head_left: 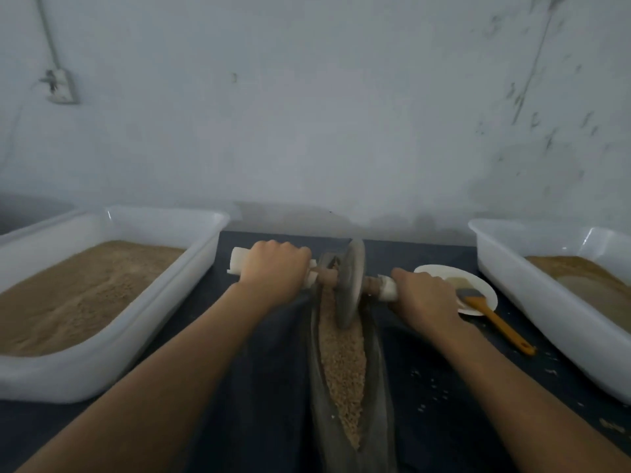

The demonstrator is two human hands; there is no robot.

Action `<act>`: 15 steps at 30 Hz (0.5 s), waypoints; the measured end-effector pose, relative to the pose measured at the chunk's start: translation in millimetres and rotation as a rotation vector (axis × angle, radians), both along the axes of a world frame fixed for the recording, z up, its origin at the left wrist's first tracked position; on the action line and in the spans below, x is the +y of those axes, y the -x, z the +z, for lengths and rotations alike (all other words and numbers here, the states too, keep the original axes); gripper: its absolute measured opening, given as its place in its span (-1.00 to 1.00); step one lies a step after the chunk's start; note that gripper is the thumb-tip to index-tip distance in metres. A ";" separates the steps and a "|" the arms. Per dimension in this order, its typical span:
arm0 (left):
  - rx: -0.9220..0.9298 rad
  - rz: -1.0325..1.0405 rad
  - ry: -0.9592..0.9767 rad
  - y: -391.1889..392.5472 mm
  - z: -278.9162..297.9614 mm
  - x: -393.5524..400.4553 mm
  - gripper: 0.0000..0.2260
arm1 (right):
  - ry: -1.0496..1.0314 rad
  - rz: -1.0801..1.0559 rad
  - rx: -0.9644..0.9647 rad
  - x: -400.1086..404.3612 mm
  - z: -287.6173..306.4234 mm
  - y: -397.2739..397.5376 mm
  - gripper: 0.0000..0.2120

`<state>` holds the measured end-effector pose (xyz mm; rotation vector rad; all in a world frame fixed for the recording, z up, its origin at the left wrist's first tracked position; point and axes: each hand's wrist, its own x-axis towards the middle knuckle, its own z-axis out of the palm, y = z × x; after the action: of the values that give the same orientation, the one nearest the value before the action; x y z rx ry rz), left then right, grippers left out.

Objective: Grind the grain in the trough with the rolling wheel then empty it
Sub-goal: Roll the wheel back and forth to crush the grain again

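Observation:
A long grey boat-shaped trough (379, 380) runs away from me down the middle of the dark table. Pale brown grain (341, 363) fills its groove. A grey rolling wheel (348, 285) stands upright in the far end of the trough, on a wooden axle with white-wrapped handle ends. My left hand (273, 271) grips the left handle. My right hand (423, 298) grips the right handle, which shows only near the wheel.
A white tub (143, 322) of brown ground meal sits on the left. Another white tub (532, 312) holding grain sits on the right. Between the trough and the right tub lie a white plate (478, 281) and an orange-handled brush (495, 319). A wall stands close behind.

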<state>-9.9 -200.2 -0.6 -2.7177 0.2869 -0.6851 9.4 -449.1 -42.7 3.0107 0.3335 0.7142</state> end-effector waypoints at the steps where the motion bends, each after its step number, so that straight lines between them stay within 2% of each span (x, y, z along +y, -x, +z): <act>1: 0.011 -0.002 0.008 3.3 -1.5 -0.3 -0.76 | 0.013 0.012 -0.009 -0.8 -2.0 3.8 -0.75; 6: 0.075 -0.027 0.063 55.2 -8.0 1.4 -0.75 | 0.095 0.111 -0.032 -11.6 5.5 62.5 -0.72; 8: 0.123 -0.016 0.098 90.4 -10.2 6.2 -0.69 | 0.134 0.154 -0.021 -17.1 12.1 97.5 -0.64; 10: 0.080 -0.049 0.089 122.8 -10.5 11.9 -0.59 | 0.123 0.209 -0.084 -22.4 22.9 131.1 -0.52; 12: 0.070 -0.050 0.095 144.6 -4.6 16.1 -0.58 | 0.115 0.239 -0.128 -26.1 33.0 154.8 -0.45; 15: 0.147 -0.001 0.106 150.7 -5.2 14.5 -0.66 | 0.190 0.227 0.008 -24.0 34.3 160.5 -0.47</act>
<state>-160.6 -185.7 -5.8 -2.8753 0.2935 -0.5150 -151.1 -473.0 -8.4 2.8247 0.7096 0.6423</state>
